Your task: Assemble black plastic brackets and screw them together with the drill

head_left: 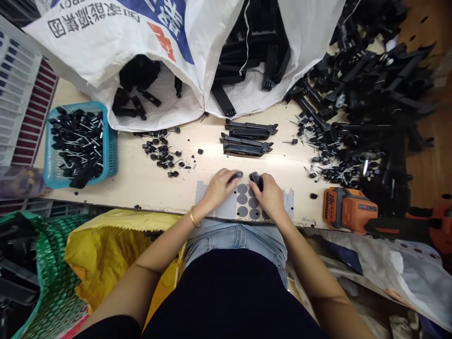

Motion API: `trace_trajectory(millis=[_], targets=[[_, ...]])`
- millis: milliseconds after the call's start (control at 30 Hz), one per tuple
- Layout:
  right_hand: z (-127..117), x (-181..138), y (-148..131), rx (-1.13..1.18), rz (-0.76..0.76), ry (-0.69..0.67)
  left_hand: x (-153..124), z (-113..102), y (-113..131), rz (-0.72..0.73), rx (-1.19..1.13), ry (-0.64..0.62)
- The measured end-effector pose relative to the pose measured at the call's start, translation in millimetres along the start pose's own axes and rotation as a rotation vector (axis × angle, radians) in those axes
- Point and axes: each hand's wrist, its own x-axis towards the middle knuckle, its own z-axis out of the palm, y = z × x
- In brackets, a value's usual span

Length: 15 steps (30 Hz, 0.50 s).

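– Dark navy T-shirt cloth (233, 292) comes nearest the camera, with light blue denim jeans (229, 238) past it. What is being handled?

– Two small things. Pinched in the left hand (219, 189) is a short black plastic piece with a rounded tip (237, 176); the right hand (270, 196) has its fingers curled around a black plastic piece with a round end (255, 179).

– How do they lie to each other?

– Their tips face across a narrow gap, the hands themselves apart. Each long axis runs from its tip outward and slightly back toward the body, so the pair makes a shallow V opening this way.

– And what lies by that gap?

– Flat dark grey round discs (242, 198), set in columns just on the body's side of it, between the hands. I'd call the right hand the nearer: it covers some of them. The left is beside them, over plain flat grey sheeting (225, 209).

– Can you see the fingertips' exact hold?

– No, the undersides are hidden.

– Farther out?

– Straight beyond the hands, two slim folded black plastic parts (246, 145) lie parallel, long axes left to right. A blue plastic basket (112, 155) stands far left; an orange-and-black battery block (344, 209) is off right.
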Motion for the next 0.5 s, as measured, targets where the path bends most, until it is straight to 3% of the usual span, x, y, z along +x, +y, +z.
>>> trace_trajectory(millis=[100, 167, 400, 500], targets=[[6.0, -4.5, -7.5, -0.06, -0.062, -0.005, -20.9, 37.9, 7.0, 0.042, 0.104, 0.127], [7.6, -5.6, -8.9, -0.073, -0.116, -0.008, -23.2, 50.8, 4.5, 0.031, 0.165, 0.191], [8.8, -3.9, -8.3, -0.043, -0.251, -0.066, -9.2, 55.5, -0.7, 0.003, 0.219, 0.281], [9.1, -4.2, -8.0, -0.028, -0.304, -0.1, -2.6, 52.1, -4.1, 0.027, 0.173, 0.259]])
